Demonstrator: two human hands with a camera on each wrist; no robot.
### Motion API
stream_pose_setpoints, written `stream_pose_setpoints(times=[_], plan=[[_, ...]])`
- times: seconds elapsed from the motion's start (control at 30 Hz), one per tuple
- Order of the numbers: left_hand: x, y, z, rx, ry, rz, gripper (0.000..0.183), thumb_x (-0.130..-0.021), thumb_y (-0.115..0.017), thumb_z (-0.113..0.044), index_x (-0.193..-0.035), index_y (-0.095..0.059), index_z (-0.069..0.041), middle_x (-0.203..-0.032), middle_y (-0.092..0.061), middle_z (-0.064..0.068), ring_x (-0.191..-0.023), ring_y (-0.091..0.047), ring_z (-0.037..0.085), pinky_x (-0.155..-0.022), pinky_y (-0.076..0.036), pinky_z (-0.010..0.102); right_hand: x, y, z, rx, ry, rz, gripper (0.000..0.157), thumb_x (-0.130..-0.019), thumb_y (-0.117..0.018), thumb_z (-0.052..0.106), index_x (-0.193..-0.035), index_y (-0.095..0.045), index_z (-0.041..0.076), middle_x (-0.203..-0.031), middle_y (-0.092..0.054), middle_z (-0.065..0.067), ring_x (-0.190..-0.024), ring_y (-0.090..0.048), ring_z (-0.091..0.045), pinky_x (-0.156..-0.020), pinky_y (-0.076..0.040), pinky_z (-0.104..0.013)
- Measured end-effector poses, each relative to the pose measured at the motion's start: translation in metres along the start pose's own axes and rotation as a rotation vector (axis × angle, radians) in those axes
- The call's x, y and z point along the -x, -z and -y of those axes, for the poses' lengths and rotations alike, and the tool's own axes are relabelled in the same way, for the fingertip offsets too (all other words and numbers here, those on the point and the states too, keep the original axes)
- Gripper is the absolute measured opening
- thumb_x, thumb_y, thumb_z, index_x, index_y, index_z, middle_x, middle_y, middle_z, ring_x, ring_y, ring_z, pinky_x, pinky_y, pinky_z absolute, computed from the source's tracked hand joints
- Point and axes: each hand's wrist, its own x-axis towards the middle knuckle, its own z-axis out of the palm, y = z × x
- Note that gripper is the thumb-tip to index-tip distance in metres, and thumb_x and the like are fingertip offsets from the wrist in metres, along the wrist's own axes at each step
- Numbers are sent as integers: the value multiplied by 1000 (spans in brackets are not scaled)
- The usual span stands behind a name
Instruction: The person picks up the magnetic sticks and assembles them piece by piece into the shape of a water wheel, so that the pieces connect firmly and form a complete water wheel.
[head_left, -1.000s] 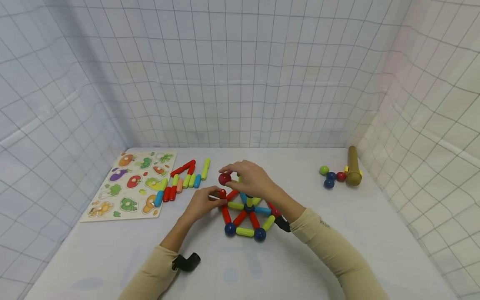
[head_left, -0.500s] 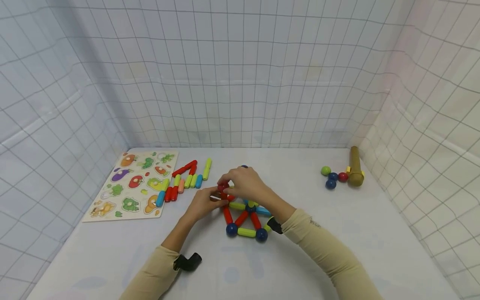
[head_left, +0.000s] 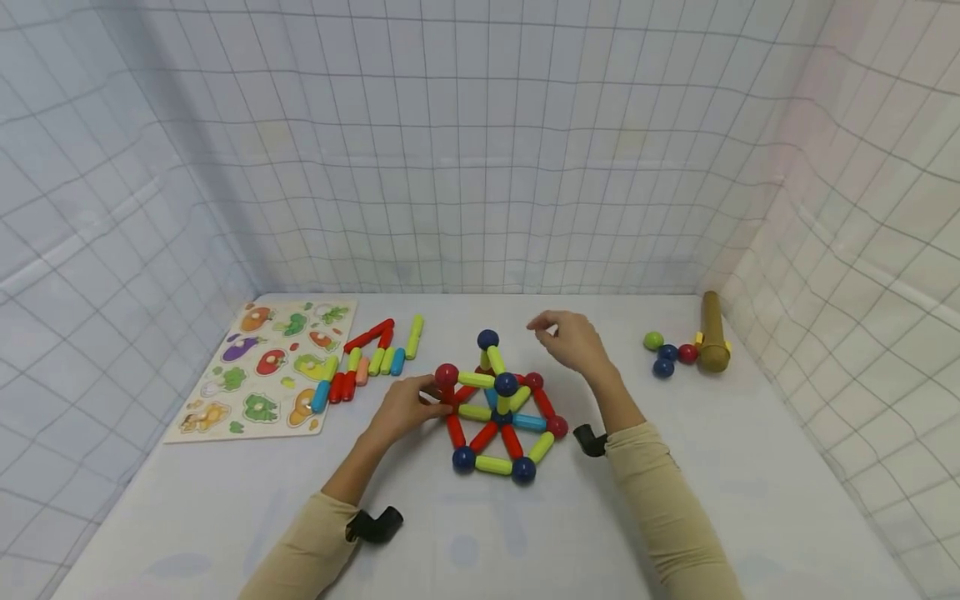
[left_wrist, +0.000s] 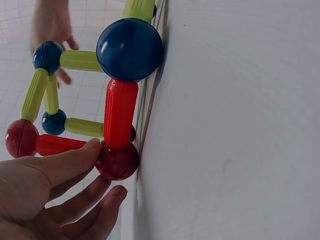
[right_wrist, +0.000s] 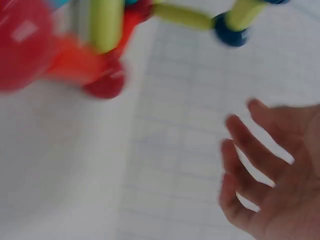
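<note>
A structure of coloured magnetic rods and balls stands on the table, a wheel-like base with uprights rising from it. My left hand (head_left: 405,408) pinches a red ball (left_wrist: 117,160) at the base's left corner, thumb on one side and fingers on the other. Above that corner, a red upright carries another red ball (head_left: 447,375), joined by a lime rod (head_left: 476,380) to a blue ball (head_left: 506,384). A second raised blue ball (head_left: 487,339) is at the back. My right hand (head_left: 572,340) hovers right of the structure, fingers loosely bent, holding nothing.
Several loose rods (head_left: 387,361) lie left of the structure, some overlapping a vegetable puzzle board (head_left: 217,379). At the far right are several loose balls (head_left: 687,354) beside an olive-brown cylindrical object (head_left: 712,337). Gridded white cloth walls surround the table.
My right hand set the red ball on top of the red upright, released it and moved away to the right. My left hand has stayed at the base's left corner.
</note>
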Motion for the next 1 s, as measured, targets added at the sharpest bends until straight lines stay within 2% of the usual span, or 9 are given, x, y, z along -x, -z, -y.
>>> stream_pose_setpoints(times=[0.1, 0.2, 0.3, 0.4, 0.53, 0.67, 0.8, 0.87, 1.0], plan=[[2, 5, 2, -30, 27, 1, 37, -84, -76, -24, -115, -67, -7, -107, -72, 11, -96, -66, 25, -80, -57, 36, -4, -15, -21, 27, -40, 243, 24, -95, -61, 21, -116, -71, 13, -117, -70, -7, -99, -63, -24, -76, -53, -33], [3, 11, 3, -44, 35, -1, 35, -84, -76, -24, -114, -68, -8, -107, -72, 10, -95, -66, 25, -81, -57, 36, -4, -29, -26, 10, -35, 364, 23, -93, -64, 21, -113, -73, 13, -117, -71, -6, -111, -61, -27, -88, -53, -41], [0, 12, 4, -39, 50, -15, 35, -84, -76, -22, -115, -70, -6, -106, -72, 10, -94, -66, 24, -80, -57, 36, 3, -34, -27, 1, -35, 364, 18, -91, -67, 21, -105, -75, 14, -111, -73, -4, -113, -60, -27, -92, -51, -45], [-11, 5, 4, -16, 63, -31, 35, -85, -75, -21, -116, -70, -6, -107, -73, 10, -94, -66, 22, -79, -57, 34, 16, -29, -32, 16, -69, 353, 15, -88, -70, 21, -100, -76, 15, -103, -74, -2, -104, -62, -24, -90, -51, -45], [-30, -10, -2, -8, 47, -23, 36, -89, -71, -24, -121, -69, -8, -110, -72, 10, -92, -65, 19, -73, -56, 27, 37, -21, -40, 21, -146, 394, 9, -85, -74, 22, -93, -76, 17, -90, -72, 3, -87, -59, -17, -78, -51, -37], [-41, -17, -12, -37, 61, -27, 34, -90, -69, -22, -122, -69, -8, -111, -72, 11, -88, -64, 19, -68, -54, 25, 48, -16, -43, -4, -130, 429, 8, -83, -76, 23, -88, -74, 17, -82, -70, 5, -81, -56, -16, -73, -47, -31], [-49, -10, -16, -87, 90, 20, 30, -92, -67, -16, -121, -69, -9, -113, -71, 10, -85, -62, 18, -71, -54, 26, 48, -14, -41, -7, -111, 435, 8, -82, -77, 22, -87, -73, 17, -79, -69, 5, -79, -55, -16, -71, -46, -30], [-56, -1, -17, -154, 86, 18, 27, -93, -63, -11, -118, -71, -9, -112, -72, 11, -82, -60, 18, -69, -53, 25, 47, -14, -41, -4, -121, 441, 7, -82, -77, 22, -86, -73, 17, -79, -69, 5, -78, -55, -16, -71, -46, -30], [-77, 17, -13, -375, 102, -133, 24, -94, -58, -5, -113, -71, -5, -111, -70, 16, -91, -64, 27, -77, -56, 35, 45, -14, -42, -7, -133, 444, 8, -82, -77, 22, -86, -73, 17, -79, -68, 5, -78, -55, -16, -71, -47, -30]])
